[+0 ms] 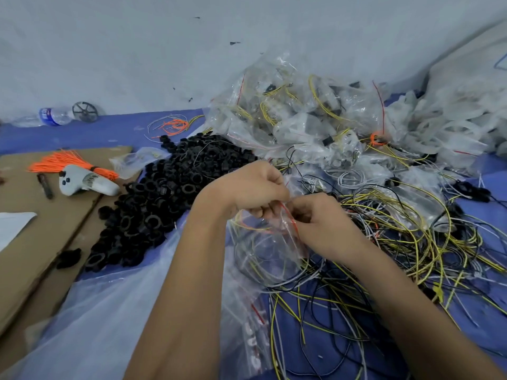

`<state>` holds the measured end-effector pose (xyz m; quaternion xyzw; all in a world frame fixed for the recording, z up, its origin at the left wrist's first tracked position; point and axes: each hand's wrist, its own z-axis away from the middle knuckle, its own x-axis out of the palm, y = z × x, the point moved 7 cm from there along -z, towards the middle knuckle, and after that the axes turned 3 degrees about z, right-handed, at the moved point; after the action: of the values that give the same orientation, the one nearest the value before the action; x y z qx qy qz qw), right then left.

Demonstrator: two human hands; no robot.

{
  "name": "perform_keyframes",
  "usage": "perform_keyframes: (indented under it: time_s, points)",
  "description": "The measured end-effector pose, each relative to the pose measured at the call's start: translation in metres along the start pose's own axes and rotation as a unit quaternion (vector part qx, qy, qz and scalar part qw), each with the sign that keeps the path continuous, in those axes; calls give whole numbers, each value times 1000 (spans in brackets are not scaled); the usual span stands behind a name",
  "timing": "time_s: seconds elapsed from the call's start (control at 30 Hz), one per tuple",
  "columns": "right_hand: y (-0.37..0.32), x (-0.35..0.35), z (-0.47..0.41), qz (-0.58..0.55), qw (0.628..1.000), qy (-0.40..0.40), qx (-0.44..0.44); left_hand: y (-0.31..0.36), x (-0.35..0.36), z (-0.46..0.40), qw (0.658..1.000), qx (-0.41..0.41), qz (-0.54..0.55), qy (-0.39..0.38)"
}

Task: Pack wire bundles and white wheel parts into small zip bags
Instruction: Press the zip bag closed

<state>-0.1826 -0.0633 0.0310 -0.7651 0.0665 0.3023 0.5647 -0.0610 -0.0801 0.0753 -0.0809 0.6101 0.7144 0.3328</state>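
Both hands meet at the mouth of a small zip bag [270, 237], which hangs between them above the blue sheet [82, 133] that carries everything. The left hand [255, 190] has its fingers curled, pinching one side of the red seal strip, and the right hand [321, 218] pinches the other side just beside it. Yellow and orange wire shows through the clear plastic, so a wire bundle [252, 226] seems to be inside already; I cannot make out a white wheel part in there.

The likeliest slip is at the seal. A loop of wire lying across the strip would keep the zip from closing, and pressing harder would only crease the thin plastic. The bag also hangs right over the loose wire tangle [384, 242], so a stray strand could snag on it and drag when it is lifted away.

The surroundings are crowded. A heap of black rings [164, 193] lies toward the sheet's left side, close to the left wrist, and could be knocked by an elbow. Filled bags [315, 119] are piled along the far edge, where this one probably belongs once shut. Spare flat bags [255, 325] lie under the forearms near the front edge. On the cardboard [33, 242] at left rest orange ties [68, 163] and a white controller [87, 182]; a water bottle [52, 116] lies at the far left corner.
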Motion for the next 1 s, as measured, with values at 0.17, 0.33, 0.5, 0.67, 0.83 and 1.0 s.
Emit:
perform_keyframes:
  time_s: [0.17,0.33,0.5,0.67,0.83,1.0]
  points:
    - [-6,4,0,83,995,13,-60,19,6,3,999,41,14,-17]
    - [-27,16,5,-28,984,-78,-158,27,13,7,997,56,24,-51]
    - [-24,20,3,-168,974,-104,-112,27,5,9,995,59,71,-41]
    - [-15,25,4,-201,972,-112,-45,21,3,7,994,47,87,-36]
    - [2,-8,-1,-44,994,99,-29,-5,3,-8,999,-31,34,11]
    - [18,-62,12,163,934,316,46,-26,16,-19,996,-87,9,5]
